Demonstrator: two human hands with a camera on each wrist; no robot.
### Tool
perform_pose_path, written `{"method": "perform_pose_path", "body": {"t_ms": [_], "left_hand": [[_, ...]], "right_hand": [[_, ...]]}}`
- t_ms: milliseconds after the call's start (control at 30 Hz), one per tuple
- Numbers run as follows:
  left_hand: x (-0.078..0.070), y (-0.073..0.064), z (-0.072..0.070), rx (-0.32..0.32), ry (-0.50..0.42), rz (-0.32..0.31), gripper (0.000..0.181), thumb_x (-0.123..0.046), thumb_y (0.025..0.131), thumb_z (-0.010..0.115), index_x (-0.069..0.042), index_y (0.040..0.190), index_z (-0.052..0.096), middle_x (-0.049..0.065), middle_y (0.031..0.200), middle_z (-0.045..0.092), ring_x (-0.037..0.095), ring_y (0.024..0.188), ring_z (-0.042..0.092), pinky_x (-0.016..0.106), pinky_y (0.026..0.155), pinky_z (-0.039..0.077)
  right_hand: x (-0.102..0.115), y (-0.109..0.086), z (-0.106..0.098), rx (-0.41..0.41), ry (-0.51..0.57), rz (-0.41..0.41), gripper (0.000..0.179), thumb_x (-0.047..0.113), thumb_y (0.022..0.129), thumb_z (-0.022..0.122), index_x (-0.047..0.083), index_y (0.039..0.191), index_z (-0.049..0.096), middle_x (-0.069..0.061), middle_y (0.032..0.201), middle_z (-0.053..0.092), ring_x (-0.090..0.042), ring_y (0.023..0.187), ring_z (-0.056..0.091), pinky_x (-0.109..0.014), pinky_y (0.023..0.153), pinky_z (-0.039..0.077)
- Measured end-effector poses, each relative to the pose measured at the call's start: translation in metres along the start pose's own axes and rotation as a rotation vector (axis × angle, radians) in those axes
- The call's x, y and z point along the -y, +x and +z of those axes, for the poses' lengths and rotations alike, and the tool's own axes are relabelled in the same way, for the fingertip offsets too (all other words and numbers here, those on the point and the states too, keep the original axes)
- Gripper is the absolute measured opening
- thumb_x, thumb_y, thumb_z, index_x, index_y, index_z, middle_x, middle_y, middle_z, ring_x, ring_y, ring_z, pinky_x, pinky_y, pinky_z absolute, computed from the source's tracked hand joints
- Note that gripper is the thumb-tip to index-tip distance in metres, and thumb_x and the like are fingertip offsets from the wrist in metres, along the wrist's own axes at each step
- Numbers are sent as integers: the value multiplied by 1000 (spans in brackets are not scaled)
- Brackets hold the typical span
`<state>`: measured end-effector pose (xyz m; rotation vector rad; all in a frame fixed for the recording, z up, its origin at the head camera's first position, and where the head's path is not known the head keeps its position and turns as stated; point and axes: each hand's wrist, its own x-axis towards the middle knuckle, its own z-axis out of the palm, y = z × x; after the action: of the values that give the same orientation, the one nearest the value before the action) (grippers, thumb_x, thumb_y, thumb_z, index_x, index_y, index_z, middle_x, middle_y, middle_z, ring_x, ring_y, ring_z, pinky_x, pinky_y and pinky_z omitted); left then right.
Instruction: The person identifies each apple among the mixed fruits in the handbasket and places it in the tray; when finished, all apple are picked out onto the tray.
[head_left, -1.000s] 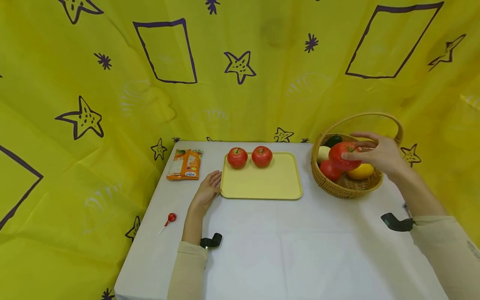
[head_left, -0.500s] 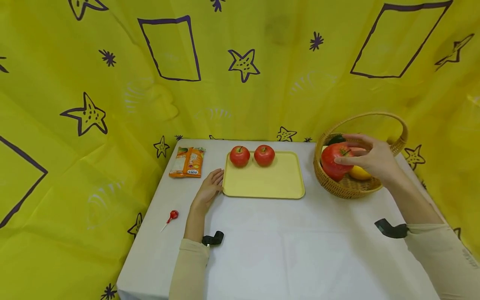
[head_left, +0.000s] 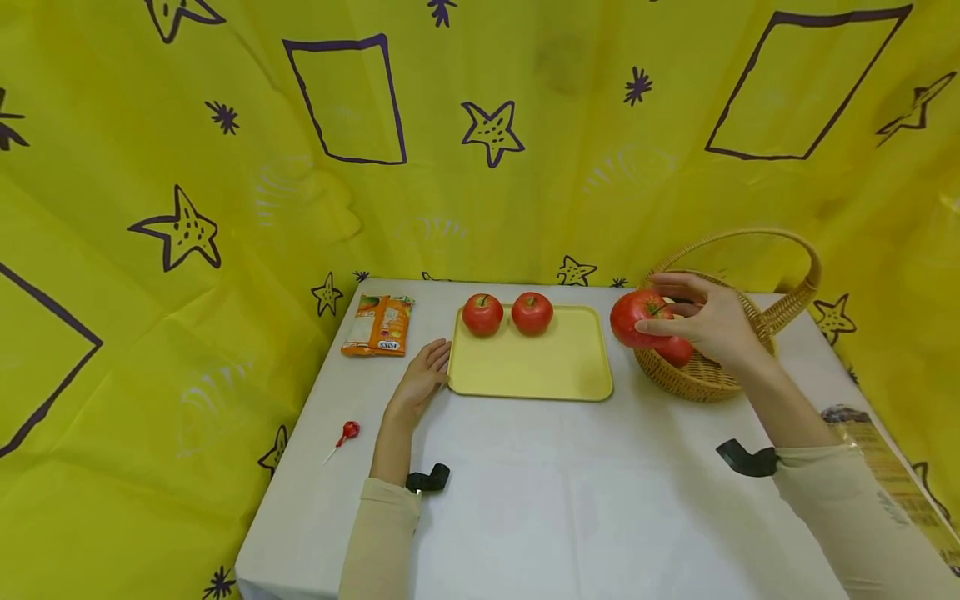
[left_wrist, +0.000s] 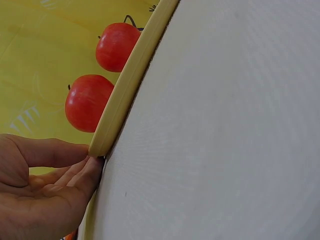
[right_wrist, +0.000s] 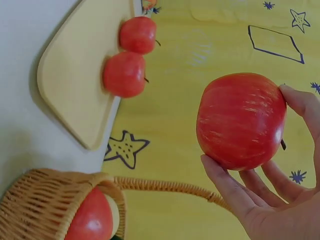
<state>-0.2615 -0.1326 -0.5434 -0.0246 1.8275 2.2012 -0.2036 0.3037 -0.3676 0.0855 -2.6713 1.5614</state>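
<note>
My right hand holds a red apple between thumb and fingers, in front of the left rim of a wicker basket. In the right wrist view this apple is raised above the basket, its stem toward the palm. My left hand rests at the left edge of a pale yellow tray. Its fingers lie fairly straight along that side, and the thumb touches the tray's corner. Two more red apples, one left and one right, sit side by side at the tray's back.
Another red fruit shows inside the basket; my right hand hides much of the rest. An orange snack packet lies left of the tray, and a red lollipop lies nearer the front. A yellow patterned curtain stands behind the white table.
My right hand has carried the apple leftward from over the basket's inside to its left rim, near the tray. The left hand has stayed at the tray's edge. The head view has shifted slightly.
</note>
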Motion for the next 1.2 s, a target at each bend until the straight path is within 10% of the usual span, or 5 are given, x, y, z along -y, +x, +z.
{"method": "perform_pose_path", "body": {"t_ms": [467, 1200], "left_hand": [[0, 0, 0, 10, -3, 9, 82, 30, 87, 41, 2, 162, 24, 21, 168, 27, 30, 157, 24, 37, 128, 25], [0, -1, 0, 9, 4, 8, 81, 28, 87, 43, 1, 161, 25, 20, 167, 30, 30, 156, 27, 40, 127, 27]], "right_hand": [[12, 11, 36, 34, 38, -27, 72, 25, 82, 91, 12, 145, 60, -15, 142, 61, -34, 119, 63, -15, 82, 58], [20, 38, 96, 149, 130, -53, 72, 22, 80, 92, 9, 143, 62, -16, 139, 62, -41, 121, 65, -22, 85, 61]]}}
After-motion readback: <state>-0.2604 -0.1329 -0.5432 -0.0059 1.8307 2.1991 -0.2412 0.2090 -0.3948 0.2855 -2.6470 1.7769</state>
